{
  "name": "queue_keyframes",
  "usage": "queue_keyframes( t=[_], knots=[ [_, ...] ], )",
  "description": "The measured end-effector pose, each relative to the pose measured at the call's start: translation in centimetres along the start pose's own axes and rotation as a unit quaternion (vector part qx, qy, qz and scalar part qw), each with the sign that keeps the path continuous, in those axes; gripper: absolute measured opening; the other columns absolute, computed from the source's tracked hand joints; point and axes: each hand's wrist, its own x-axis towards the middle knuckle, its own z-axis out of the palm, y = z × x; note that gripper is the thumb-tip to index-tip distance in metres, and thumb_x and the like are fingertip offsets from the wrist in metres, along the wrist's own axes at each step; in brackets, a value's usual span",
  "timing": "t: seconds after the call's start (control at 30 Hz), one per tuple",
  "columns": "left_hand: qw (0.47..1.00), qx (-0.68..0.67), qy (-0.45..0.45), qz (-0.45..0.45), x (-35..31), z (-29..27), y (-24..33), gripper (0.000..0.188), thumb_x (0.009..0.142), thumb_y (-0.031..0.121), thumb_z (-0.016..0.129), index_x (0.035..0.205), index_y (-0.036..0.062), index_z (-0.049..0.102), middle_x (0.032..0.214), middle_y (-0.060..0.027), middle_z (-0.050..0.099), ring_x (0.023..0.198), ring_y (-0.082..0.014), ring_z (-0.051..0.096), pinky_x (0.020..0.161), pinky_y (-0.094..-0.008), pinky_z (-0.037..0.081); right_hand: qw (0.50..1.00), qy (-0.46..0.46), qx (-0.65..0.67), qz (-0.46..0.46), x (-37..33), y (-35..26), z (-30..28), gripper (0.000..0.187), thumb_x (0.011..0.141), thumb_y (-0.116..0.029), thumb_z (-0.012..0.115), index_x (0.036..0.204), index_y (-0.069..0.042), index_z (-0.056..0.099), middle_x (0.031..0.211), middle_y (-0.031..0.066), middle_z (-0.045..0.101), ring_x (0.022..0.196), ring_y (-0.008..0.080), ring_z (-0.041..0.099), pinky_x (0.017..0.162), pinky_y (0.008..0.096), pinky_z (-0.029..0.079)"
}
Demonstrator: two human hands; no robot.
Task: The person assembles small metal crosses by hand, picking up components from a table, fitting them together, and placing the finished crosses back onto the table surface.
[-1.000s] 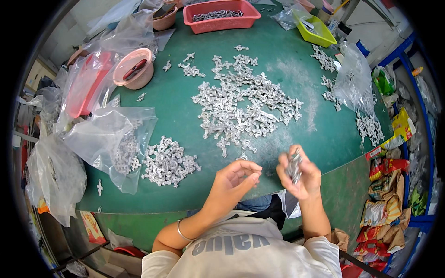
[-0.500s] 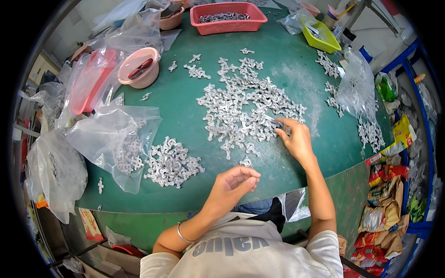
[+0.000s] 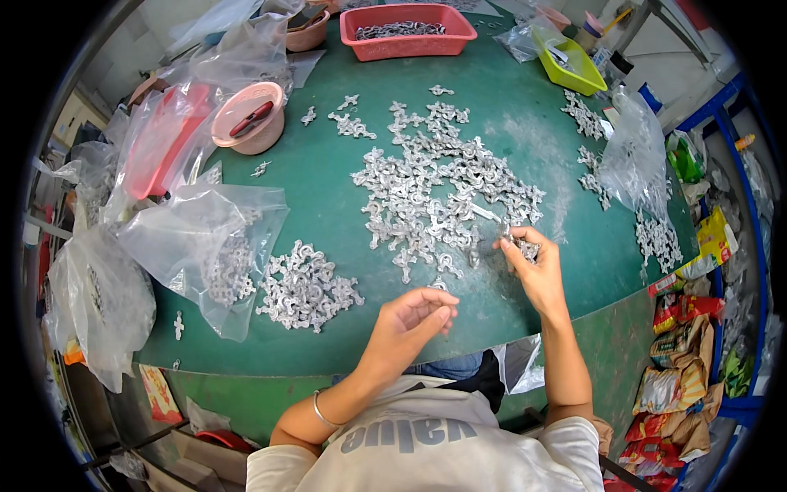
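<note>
My right hand [image 3: 537, 271] is closed around a thin tool with a flat silver blade [image 3: 485, 212], which points away to the left over the large pile of grey metal castings [image 3: 418, 193]. A few castings [image 3: 527, 246] also show in its fingers. My left hand [image 3: 410, 324] hovers at the near side of the table, its fingers loosely curled and the thumb apart, with nothing visible in them. Just beyond its fingertips lies a single casting [image 3: 439, 283]. A smaller heap of similar castings [image 3: 307, 289] sits to the left of that hand.
A red tray of metal parts [image 3: 407, 53] stands at the back of the green table [image 3: 344, 238]. On the left are a pink basket with a red-handled tool [image 3: 270, 135] and clear plastic bags [image 3: 188, 238]. A yellow-green tray [image 3: 574, 72] and a bag [image 3: 635, 156] lie right.
My right hand has drawn back toward me and turned, bringing the blade with it. Castings now show in its fingers. My left hand has barely moved.
</note>
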Motion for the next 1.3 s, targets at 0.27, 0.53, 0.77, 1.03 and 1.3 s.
queue_keyframes(
  t=[0.27,0.53,0.77,1.03,1.3],
  knots=[
    [0.998,0.001,0.015,0.064,0.3,0.6,0.7,0.032,0.083,0.005,0.053,0.114,-0.0019,0.049,0.096,-0.0069,0.054,0.079,-0.0106,0.051,0.072,-0.0246,0.042,0.896,-0.210,0.353,0.168,-3.9,-3.4,0.6,0.016,0.085,-0.014,0.052,0.084,0.001,0.058,0.072,0.0096,0.058,0.049,0.0074,0.045,0.037,0.0171,0.025],
    [0.991,0.026,-0.073,0.105,0.1,0.4,1.7,0.030,0.082,0.002,0.054,0.111,-0.0048,0.052,0.103,-0.0107,0.053,0.085,-0.0136,0.052,0.077,-0.0275,0.042,0.881,-0.284,0.331,0.181,-6.4,-4.7,0.6,0.018,0.086,-0.018,0.054,0.082,0.000,0.058,0.070,0.0073,0.057,0.052,0.0062,0.045,0.039,0.0167,0.027],
    [0.991,-0.015,-0.088,0.097,-0.5,0.6,2.1,0.025,0.079,-0.005,0.053,0.104,-0.0072,0.055,0.104,-0.0129,0.053,0.096,-0.0181,0.052,0.085,-0.0310,0.041,0.883,-0.286,0.336,0.164,-7.3,-5.5,0.5,0.018,0.086,-0.017,0.054,0.082,0.000,0.056,0.070,0.0072,0.056,0.053,0.0066,0.046,0.040,0.0167,0.027],
    [0.991,-0.035,-0.094,0.092,-0.9,0.9,2.4,0.023,0.078,-0.008,0.051,0.102,-0.0077,0.055,0.103,-0.0132,0.052,0.095,-0.0178,0.052,0.084,-0.0309,0.041,0.872,-0.282,0.366,0.158,-7.9,-5.4,0.7,0.018,0.086,-0.017,0.052,0.082,0.000,0.055,0.067,0.0071,0.054,0.051,0.0052,0.042,0.040,0.0174,0.025],
    [0.990,-0.044,-0.099,0.088,-1.1,1.1,2.8,0.023,0.078,-0.009,0.051,0.100,-0.0075,0.055,0.102,-0.0124,0.052,0.094,-0.0169,0.052,0.084,-0.0299,0.041,0.862,-0.284,0.388,0.160,-8.3,-5.2,0.9,0.019,0.086,-0.019,0.053,0.085,0.000,0.054,0.064,0.0060,0.051,0.050,0.0055,0.039,0.039,0.0182,0.024]
  ],
)
